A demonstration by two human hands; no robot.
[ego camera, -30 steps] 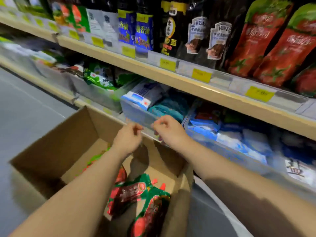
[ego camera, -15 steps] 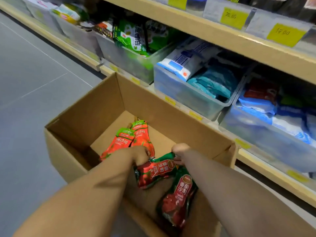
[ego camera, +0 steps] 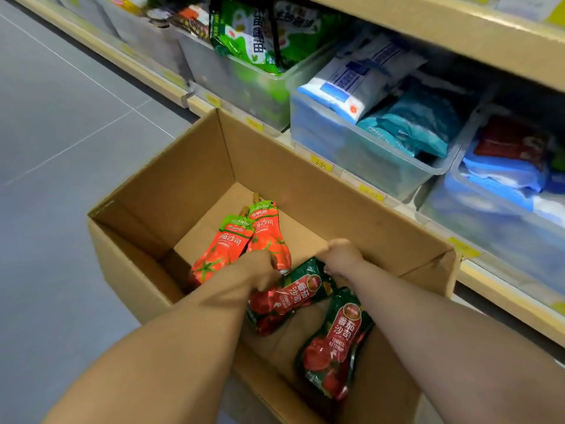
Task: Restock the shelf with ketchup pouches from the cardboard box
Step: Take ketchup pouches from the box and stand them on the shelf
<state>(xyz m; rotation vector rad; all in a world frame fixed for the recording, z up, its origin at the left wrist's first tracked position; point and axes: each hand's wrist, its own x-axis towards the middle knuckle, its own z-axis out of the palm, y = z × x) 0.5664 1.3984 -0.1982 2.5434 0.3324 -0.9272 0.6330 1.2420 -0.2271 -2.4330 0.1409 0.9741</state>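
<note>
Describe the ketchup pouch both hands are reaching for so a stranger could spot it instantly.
Look inside the open cardboard box on the floor. Between the left hand and right hand lies the dark-green pouch, crosswise; unlike the orange-red spouted pouches beyond, it's darker.

Even indoor light, soft shadows, motion blur, wide-angle edge distortion

Grey tiled floor w/ thin pale joints on the left. Beige shelving runs diagonally on the right, clear plastic bins on bottom tier, yellow price tags along edge
</note>
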